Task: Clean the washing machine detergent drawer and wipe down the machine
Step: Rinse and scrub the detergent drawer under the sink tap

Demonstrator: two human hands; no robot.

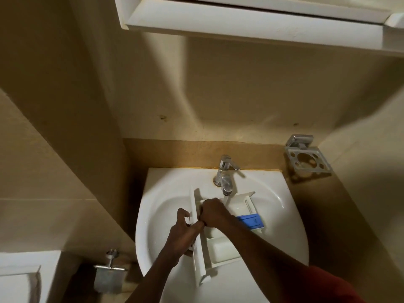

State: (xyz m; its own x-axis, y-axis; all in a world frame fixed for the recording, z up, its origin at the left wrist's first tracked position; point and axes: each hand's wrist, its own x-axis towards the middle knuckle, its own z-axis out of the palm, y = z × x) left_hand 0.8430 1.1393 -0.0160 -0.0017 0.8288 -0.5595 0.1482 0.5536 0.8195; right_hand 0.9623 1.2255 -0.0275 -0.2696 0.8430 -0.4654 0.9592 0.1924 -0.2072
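Note:
The white detergent drawer [220, 250] lies in the white sink [157, 217], its front panel to the left and a blue insert [251, 221] on its right side. My left hand [183, 231] grips the drawer's front panel from the left. My right hand [213, 212] is closed inside the drawer's far compartment, just under the chrome tap [225, 176]. Water runs from the spout onto the drawer beside that hand. Whether the right hand holds anything I cannot see.
A chrome toothbrush holder [306, 158] hangs on the wall right of the sink. A white cabinet [251, 20] overhangs above. A chrome paper holder [109, 270] and a white fixture [21, 278] sit low at the left. Beige walls close in on both sides.

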